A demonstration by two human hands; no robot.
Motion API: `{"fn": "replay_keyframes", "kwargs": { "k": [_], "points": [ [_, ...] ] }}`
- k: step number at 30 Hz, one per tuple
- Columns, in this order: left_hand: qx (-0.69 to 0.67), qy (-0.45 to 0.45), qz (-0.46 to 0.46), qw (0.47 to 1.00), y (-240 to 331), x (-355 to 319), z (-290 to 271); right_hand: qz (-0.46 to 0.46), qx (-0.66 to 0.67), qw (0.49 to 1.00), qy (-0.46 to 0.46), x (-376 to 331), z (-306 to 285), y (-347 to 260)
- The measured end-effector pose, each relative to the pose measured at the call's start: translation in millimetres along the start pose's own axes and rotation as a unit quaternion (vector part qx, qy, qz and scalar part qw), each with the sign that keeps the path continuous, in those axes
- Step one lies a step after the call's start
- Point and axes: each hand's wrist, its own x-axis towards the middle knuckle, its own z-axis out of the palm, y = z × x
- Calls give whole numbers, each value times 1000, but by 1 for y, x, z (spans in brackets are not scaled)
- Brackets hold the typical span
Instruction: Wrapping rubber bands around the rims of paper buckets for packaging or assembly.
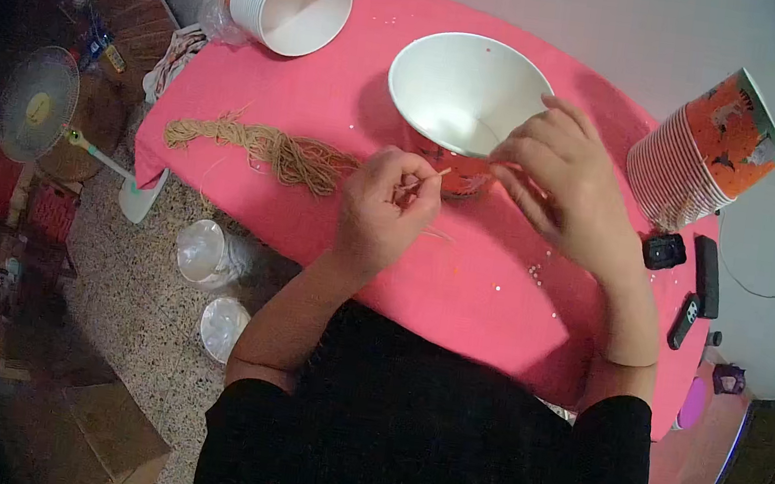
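My left hand [384,205] is closed in a pinch, and the tip of a tan string [444,173] pokes out between thumb and forefinger. To its left, a loose hank of tan twine [296,161] stretches over the pink cloth, one end passing close to that hand. A large paper bucket [467,107], white inside and orange outside, stands just beyond my hands. My right hand [555,176] hovers at the bucket's near right rim. Its fingers are apart, with nothing visible in them; some fingertips are hard to make out.
Nested paper buckets [295,8] lie tilted at the back left; another stack [708,151] leans at the right. Small white beads [535,272] dot the pink tablecloth [455,318]. A small black container [664,251] and a remote [684,321] sit near the right edge. A fan [39,107] stands left.
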Motion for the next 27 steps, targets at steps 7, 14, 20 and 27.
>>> {"fn": "replay_keyframes", "kwargs": {
  "k": [7,14,20,27],
  "points": [
    [112,36,80,990,5,9,5,-5,-26,1000,3,6,2,14],
    [99,42,87,990,-2,13,11,8,-17,999,-29,10,2,16],
    [76,38,73,994,-6,14,16,104,146,973,-147,19,15,40],
    [61,44,66,995,-11,13,17,107,354,875,-313,45,29,63]
  ]
}}
